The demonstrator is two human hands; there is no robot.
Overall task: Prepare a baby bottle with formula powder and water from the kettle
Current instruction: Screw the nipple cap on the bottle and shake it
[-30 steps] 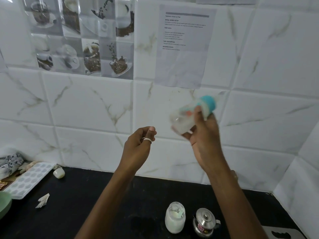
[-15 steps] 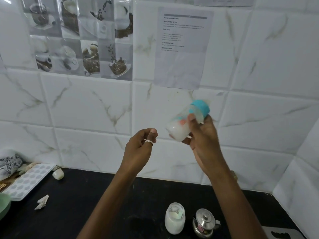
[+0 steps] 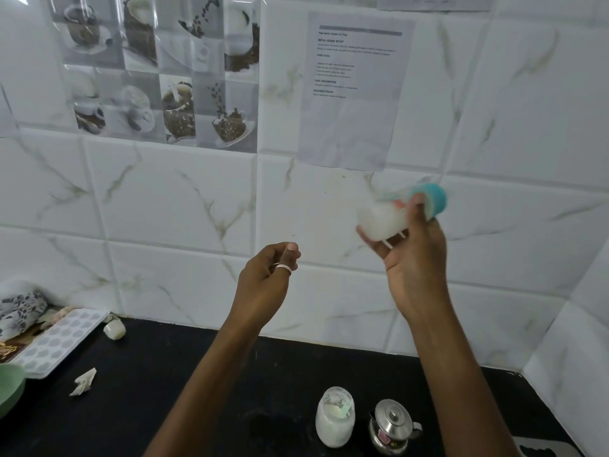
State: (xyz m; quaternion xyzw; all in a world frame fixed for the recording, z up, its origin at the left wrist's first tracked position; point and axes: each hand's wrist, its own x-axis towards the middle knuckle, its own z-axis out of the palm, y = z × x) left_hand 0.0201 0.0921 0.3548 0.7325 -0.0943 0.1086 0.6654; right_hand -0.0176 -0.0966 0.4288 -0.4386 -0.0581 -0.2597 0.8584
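Note:
My right hand (image 3: 413,258) holds a baby bottle (image 3: 385,217) raised in front of the tiled wall. The bottle lies tilted, its teal cap (image 3: 433,199) up to the right, white liquid inside, and it is blurred by motion. My left hand (image 3: 267,278) hovers left of it, fingers curled loosely with thumb against forefinger, nothing visible in it; a ring sits on one finger. Down on the black counter (image 3: 197,374) stand a glass jar of white formula powder (image 3: 334,417) and, right of it, a small steel kettle (image 3: 390,427).
At the left edge lie a white ice-cube tray (image 3: 56,341), a green bowl (image 3: 10,387), a patterned cloth (image 3: 19,308), a small white object (image 3: 114,329) and a crumpled paper scrap (image 3: 84,380). A printed sheet (image 3: 352,87) is taped to the wall.
The bottle in my right hand shifts position and tilt between frames, swinging right and back, blurred throughout. My left hand stays almost still.

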